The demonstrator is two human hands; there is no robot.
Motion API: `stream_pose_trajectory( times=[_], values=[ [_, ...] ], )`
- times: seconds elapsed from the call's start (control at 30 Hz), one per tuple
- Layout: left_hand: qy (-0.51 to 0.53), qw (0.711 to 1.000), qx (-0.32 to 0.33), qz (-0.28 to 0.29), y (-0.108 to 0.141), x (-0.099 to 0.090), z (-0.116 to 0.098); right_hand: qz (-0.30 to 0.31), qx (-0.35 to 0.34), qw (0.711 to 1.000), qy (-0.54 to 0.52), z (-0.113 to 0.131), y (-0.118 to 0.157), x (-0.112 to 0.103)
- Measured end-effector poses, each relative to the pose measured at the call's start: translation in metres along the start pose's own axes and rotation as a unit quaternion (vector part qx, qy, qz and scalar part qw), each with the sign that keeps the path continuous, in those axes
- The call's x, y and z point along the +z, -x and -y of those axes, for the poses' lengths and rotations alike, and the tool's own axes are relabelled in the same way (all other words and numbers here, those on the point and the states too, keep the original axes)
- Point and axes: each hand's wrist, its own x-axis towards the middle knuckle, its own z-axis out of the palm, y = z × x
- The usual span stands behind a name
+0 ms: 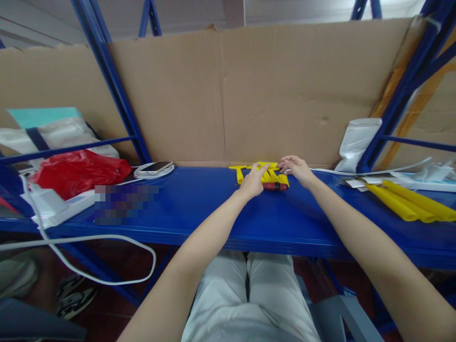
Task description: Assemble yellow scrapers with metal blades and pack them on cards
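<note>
Several small yellow pieces, one of them T-shaped, lie close together at the back of the blue shelf, against the cardboard. A red and black cylindrical object lies just in front of them. My left hand rests over the yellow pieces with its visible fingers stretched out, covering some of them. Off their right end is my right hand, its fingers apart and slightly bent, the tips close to the nearest yellow piece. I see nothing held in either hand.
Yellow tubes or rolled sheets lie at the right, near a white pouch. A phone sits on a coiled white cable at the left. Beyond are a red plastic bag and a power strip. Blue posts frame the cardboard.
</note>
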Motion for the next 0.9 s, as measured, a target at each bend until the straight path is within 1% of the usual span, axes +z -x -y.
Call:
stream_pose_trajectory(
  times=[0.07,0.1,0.13,0.17,0.23,0.33,0.43,0.53,0.7,0.9],
  values=[
    [0.032,0.999,-0.001,-0.021,-0.005,0.003,0.008,-0.041,-0.001,0.992,0.123,-0.013,-0.006,-0.017],
    [0.052,0.998,-0.004,-0.030,-0.007,0.004,0.011,-0.061,-0.008,0.978,0.200,-0.019,-0.009,-0.025],
    [0.073,0.997,-0.009,-0.038,-0.009,0.006,0.015,-0.063,-0.012,0.959,0.275,-0.026,-0.010,-0.033],
    [0.094,0.994,-0.011,-0.048,-0.011,0.007,0.018,-0.058,-0.003,0.940,0.336,-0.031,-0.011,-0.039],
    [0.124,0.990,-0.019,-0.061,-0.015,0.009,0.023,-0.020,0.019,0.906,0.422,-0.040,-0.011,-0.047],
    [0.148,0.985,-0.045,-0.074,-0.018,0.012,0.027,0.036,0.045,0.860,0.506,-0.045,-0.009,-0.048],
    [0.168,0.980,-0.069,-0.078,-0.020,0.015,0.027,0.054,0.047,0.827,0.557,-0.044,-0.006,-0.045],
    [0.187,0.975,-0.094,-0.071,-0.021,0.017,0.027,0.068,0.045,0.810,0.581,-0.042,-0.003,-0.042],
    [0.223,0.967,-0.107,-0.058,-0.022,0.021,0.029,0.082,0.043,0.798,0.596,-0.042,-0.001,-0.042],
    [0.258,0.956,-0.118,-0.071,-0.021,0.021,0.026,0.078,0.023,0.788,0.610,-0.042,0.001,-0.040]
  ],
)
